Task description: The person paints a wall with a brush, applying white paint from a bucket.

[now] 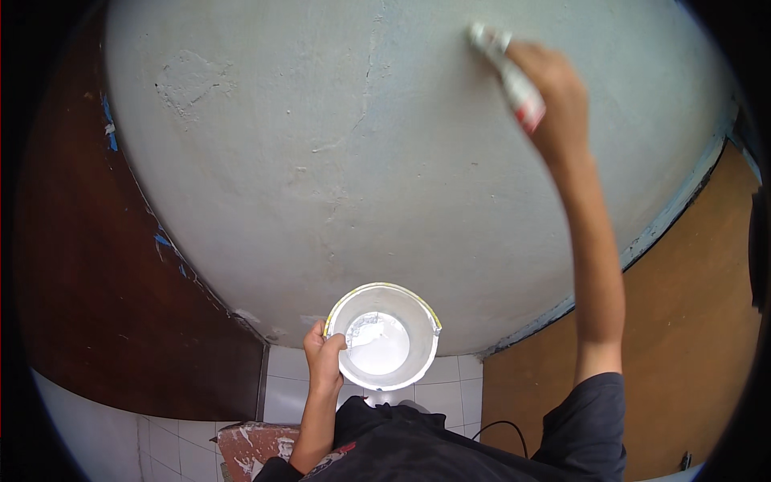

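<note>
My left hand grips the rim of a white plastic bucket at its left side, thumb over the edge. White paint covers the bucket's bottom. Raised at the upper right, my right hand is closed around a paintbrush with a white, red-marked handle. Its paint-whitened head points up and left against the pale grey-blue wall. Some blur softens the brush and hand, so exact bristle contact is hard to make out.
Dark brown wood borders the wall on the left, a lighter brown wooden panel on the right. Below lie white floor tiles and a paint-spattered reddish surface. A thin black cable curves near my right side.
</note>
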Demonstrator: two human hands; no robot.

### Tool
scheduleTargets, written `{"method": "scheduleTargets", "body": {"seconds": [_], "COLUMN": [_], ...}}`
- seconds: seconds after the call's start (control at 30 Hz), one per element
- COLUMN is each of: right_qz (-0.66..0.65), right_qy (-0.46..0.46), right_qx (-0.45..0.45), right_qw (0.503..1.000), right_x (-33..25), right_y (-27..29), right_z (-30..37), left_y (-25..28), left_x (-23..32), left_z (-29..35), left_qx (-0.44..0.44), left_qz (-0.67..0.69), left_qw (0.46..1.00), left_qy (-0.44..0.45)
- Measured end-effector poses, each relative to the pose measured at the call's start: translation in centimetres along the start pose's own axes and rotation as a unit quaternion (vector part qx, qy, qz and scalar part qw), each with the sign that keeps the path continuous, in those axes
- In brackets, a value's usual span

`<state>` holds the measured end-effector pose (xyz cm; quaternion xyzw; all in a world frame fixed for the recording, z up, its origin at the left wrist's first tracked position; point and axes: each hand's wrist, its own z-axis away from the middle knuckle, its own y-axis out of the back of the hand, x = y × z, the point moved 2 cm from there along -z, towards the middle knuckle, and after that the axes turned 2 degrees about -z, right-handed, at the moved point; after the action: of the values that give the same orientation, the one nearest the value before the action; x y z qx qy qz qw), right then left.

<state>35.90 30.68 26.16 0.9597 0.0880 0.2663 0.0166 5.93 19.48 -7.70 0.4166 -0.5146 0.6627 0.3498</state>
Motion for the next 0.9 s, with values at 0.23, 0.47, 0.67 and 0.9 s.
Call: {"method": "scheduleTargets", "body": {"seconds": [0.23, 0.47, 0.67, 0.9], "right_qz": [-0.175, -0.194, -0.024, -0.237], "right_qy": [-0.076, -0.127, -0.093, -0.088], "right_qx": [-0.234, -0.147, -0.016, -0.260], "right_qw": [0.953, 0.962, 0.995, 0.932], "right_x": [-17.4, -6.9, -2.0, -18.6], "right_y": [-0.6, -0.9, 1.0, -1.4], "right_z": [18.0, 9.7, 2.8, 20.0], "left_y": [3.7, 6.0, 5.6, 5.8], "left_x": [-0.7, 0.4, 0.6, -0.2], "left_z": [1.0, 2.6, 4.6, 7.7], "left_qx": [0.032, 0.064, 0.090, 0.123], "left_qz": [0.005, -0.017, -0.011, -0.003], "left_qw": [0.999, 0.996, 0.994, 0.990], "left_qy": [-0.019, -0.057, -0.065, -0.067]}}
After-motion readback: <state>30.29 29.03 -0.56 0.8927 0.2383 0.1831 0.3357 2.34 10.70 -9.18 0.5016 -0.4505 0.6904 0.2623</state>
